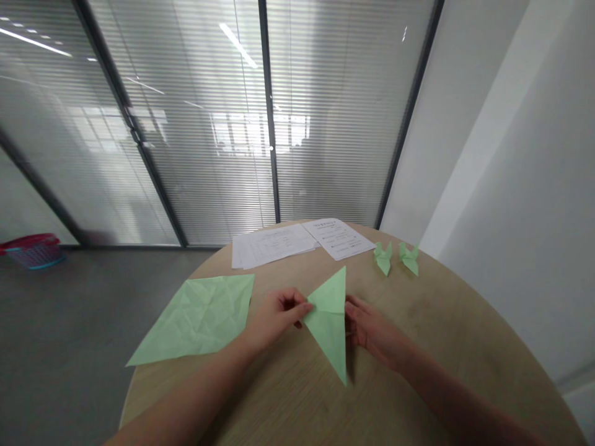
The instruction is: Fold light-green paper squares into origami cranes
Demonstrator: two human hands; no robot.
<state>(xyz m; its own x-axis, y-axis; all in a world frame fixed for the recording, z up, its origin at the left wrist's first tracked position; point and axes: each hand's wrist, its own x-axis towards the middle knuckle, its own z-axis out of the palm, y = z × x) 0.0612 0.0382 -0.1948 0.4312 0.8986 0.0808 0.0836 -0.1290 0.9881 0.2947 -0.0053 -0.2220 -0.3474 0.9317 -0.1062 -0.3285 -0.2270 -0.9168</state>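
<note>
A folded light green paper triangle [331, 322] stands over the round wooden table [432, 322], with one tip pointing away and one pointing toward me. My left hand [277, 314] pinches its left corner between thumb and fingers. My right hand [372, 331] holds its right edge from behind, fingers curled against the paper. A creased, flat green paper square [199, 319] lies to the left of my left hand, partly over the table's edge.
Two small folded green paper figures [383, 257] [409, 259] sit at the far right of the table. Printed white sheets [279, 244] [339, 238] lie at the far edge. Glass partitions with blinds stand behind; a red and blue basket [32, 249] sits on the floor at left.
</note>
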